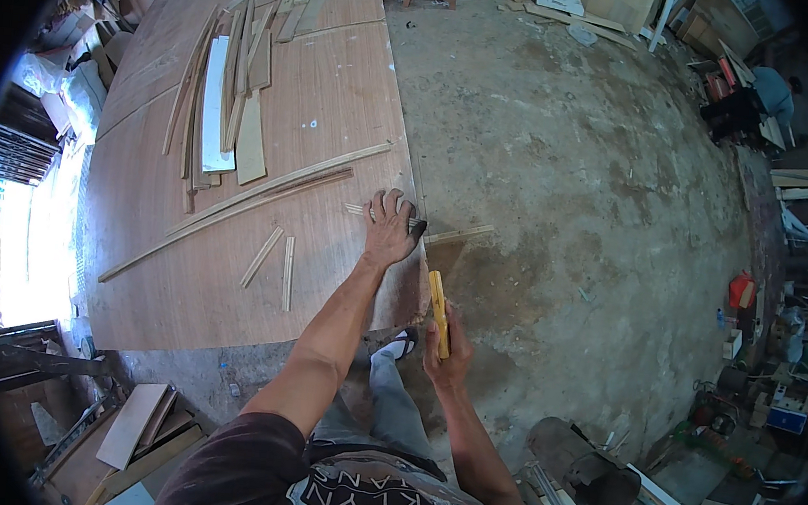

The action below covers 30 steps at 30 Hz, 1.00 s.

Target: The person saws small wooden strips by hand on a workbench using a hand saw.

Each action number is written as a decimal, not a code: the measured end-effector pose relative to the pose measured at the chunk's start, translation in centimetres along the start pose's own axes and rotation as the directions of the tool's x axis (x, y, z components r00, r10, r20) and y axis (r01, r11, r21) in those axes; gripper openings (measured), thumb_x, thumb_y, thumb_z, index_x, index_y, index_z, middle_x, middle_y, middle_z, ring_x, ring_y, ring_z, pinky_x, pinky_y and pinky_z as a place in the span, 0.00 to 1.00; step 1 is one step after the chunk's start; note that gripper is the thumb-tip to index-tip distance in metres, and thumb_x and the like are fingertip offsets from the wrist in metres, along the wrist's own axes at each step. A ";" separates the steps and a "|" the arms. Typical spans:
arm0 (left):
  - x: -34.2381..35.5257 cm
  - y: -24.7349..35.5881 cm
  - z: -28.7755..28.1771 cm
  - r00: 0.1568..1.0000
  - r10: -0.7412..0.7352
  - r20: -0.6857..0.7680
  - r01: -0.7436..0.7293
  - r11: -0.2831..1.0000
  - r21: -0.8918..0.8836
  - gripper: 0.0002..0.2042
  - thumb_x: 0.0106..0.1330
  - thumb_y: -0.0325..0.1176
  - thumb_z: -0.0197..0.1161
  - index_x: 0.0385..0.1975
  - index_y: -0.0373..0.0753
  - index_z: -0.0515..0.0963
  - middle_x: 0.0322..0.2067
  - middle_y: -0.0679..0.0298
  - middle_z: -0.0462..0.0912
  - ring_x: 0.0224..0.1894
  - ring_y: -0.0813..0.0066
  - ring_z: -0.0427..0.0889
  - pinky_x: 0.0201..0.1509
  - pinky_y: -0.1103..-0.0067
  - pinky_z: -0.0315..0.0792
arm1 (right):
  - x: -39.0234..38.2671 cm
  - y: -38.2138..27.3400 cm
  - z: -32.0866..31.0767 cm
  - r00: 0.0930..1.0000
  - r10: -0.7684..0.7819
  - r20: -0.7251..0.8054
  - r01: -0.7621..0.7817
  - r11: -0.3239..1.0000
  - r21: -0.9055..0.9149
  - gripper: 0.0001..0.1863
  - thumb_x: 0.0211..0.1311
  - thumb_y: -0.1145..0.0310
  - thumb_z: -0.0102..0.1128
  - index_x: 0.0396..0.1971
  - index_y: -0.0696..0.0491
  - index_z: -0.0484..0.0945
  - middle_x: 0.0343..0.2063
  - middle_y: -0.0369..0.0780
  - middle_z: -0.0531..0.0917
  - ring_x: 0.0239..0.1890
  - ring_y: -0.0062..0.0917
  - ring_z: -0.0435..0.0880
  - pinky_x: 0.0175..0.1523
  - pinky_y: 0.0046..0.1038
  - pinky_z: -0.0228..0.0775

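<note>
This looks like a woodworking workshop: long, thin, pale wooden strips (pixel 276 191) and others lie on a broad, brown wood-grain worktop (pixel 346 87), the grey concrete floor (pixel 563 161) is bare and stained, and large, flat, tan wooden boards (pixel 618 4) stand among offcuts at the far edge.
</note>
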<state>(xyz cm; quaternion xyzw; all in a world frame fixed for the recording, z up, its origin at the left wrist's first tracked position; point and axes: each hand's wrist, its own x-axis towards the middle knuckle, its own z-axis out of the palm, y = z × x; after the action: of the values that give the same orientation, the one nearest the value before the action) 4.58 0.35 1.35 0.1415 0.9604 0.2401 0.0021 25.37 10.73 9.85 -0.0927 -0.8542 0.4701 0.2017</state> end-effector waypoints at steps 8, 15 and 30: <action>0.0 -0.3 -0.4 0.997 -0.003 0.082 0.003 1.000 0.006 0.18 0.64 0.48 0.61 0.47 0.43 0.75 0.60 0.58 0.60 0.69 0.50 0.49 0.70 0.48 0.38 | -1.5 0.9 -0.1 0.999 -0.033 -0.013 0.033 0.999 0.039 0.23 0.67 0.66 0.57 0.57 0.64 0.73 0.46 0.56 0.83 0.41 0.41 0.88 0.41 0.31 0.80; -0.5 -0.9 0.1 0.996 0.074 0.059 -0.074 0.997 -0.006 0.18 0.63 0.48 0.60 0.46 0.44 0.75 0.59 0.58 0.62 0.68 0.51 0.50 0.69 0.49 0.39 | -3.1 2.7 -0.3 0.999 0.040 -0.018 -0.039 0.997 0.064 0.23 0.66 0.64 0.56 0.55 0.64 0.75 0.45 0.55 0.83 0.40 0.39 0.88 0.40 0.30 0.79; -0.5 -1.6 0.4 0.997 0.070 0.016 -0.070 0.997 0.011 0.17 0.62 0.47 0.60 0.45 0.46 0.74 0.59 0.57 0.64 0.68 0.52 0.53 0.69 0.50 0.42 | -10.1 0.3 -4.0 0.983 0.046 -0.178 -0.036 0.998 0.057 0.23 0.68 0.62 0.55 0.52 0.67 0.76 0.28 0.42 0.82 0.23 0.19 0.78 0.29 0.21 0.70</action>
<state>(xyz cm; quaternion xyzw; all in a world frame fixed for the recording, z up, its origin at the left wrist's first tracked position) 4.65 -0.92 0.20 0.1770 0.9561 0.2336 0.0003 36.17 10.42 8.94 -0.1469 -0.8174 0.4868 0.2706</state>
